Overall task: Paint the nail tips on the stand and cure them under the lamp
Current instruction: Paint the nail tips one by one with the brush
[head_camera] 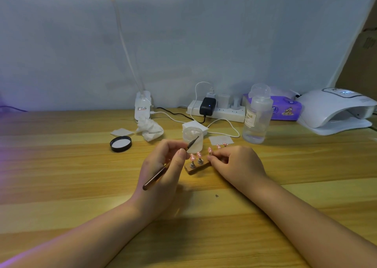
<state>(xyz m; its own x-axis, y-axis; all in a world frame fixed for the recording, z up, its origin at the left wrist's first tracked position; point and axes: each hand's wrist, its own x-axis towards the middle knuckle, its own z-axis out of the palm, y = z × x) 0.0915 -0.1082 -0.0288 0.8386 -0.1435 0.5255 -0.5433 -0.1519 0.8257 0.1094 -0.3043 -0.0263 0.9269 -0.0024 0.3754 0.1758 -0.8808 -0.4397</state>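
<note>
A small wooden stand (197, 169) sits on the table at centre, carrying several pink nail tips (199, 154) on metal posts. My left hand (163, 170) pinches a thin brown brush (157, 176), its dark tip pointing up toward a small clear jar (193, 139) just behind the stand. My right hand (234, 163) holds the right end of the stand with curled fingers, hiding that end. The white curing lamp (336, 110) stands at the far right, apart from both hands.
A black jar lid (121, 143) lies left of the jar. Crumpled tissue (150, 128), cotton pads (221, 140), a clear pump bottle (257, 117), a power strip (217, 110) with cables, a purple wipes pack (285, 108) and a desk-lamp base (143, 106) line the back.
</note>
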